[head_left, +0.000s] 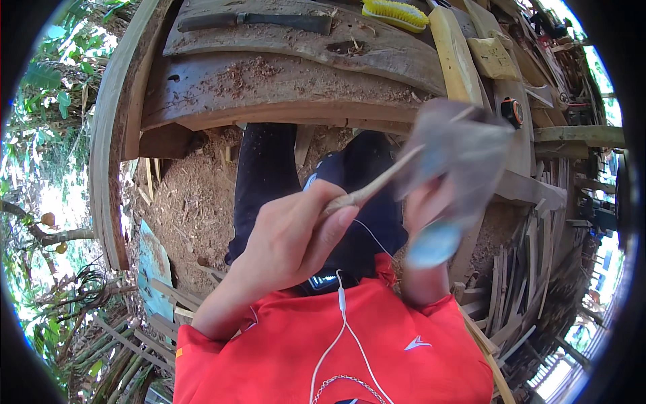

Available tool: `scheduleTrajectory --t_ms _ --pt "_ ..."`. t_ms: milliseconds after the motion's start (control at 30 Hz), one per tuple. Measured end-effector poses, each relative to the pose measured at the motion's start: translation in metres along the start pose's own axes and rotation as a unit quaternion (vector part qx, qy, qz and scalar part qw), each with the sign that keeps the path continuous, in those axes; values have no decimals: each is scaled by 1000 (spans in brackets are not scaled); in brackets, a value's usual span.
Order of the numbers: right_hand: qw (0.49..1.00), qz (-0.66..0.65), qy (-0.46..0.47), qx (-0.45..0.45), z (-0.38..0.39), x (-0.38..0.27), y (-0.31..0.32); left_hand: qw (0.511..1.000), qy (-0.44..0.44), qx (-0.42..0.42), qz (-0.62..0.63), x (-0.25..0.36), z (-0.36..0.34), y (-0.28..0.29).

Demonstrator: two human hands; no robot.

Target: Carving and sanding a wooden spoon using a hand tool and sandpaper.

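Observation:
My left hand [289,229] is closed around the near end of a thin, pale wooden stick [383,178], thumb and fingers pressed on it. The stick slants up and to the right, and a blurred grey-brown flat piece [464,151], perhaps a sheet, covers part of it. Behind and below that piece is my right hand [427,202], smeared by motion; it appears to grip the piece, though most fingers are hidden. By the right wrist shows a pale blue rounded blur [434,244] that I cannot make out. Both hands are above my lap.
Ahead lies a thick wooden plank [296,84] strewn with shavings. On the workbench are a dark-handled chisel-like tool [256,21], a yellow bristle brush [396,13] and an orange-and-black tape measure [512,112]. Wood strips [525,269] are stacked at right. A white earphone cord [342,296] hangs over my shirt.

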State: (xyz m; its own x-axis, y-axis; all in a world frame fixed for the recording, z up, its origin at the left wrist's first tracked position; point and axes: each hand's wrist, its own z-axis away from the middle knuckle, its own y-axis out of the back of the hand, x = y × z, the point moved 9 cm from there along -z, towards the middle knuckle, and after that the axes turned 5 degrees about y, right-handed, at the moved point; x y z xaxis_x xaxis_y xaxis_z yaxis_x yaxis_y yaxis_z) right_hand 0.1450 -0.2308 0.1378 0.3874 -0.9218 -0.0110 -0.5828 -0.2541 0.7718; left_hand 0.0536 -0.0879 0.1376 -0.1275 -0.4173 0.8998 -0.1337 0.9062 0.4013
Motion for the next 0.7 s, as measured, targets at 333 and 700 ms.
scheduleTrajectory --t_ms 333,700 --pt "1000 -7 -8 28 -34 -11 -23 994 -98 -16 -37 12 1 -12" --pt "998 -11 -18 64 -26 -6 5 993 -102 18 -52 18 7 -18"
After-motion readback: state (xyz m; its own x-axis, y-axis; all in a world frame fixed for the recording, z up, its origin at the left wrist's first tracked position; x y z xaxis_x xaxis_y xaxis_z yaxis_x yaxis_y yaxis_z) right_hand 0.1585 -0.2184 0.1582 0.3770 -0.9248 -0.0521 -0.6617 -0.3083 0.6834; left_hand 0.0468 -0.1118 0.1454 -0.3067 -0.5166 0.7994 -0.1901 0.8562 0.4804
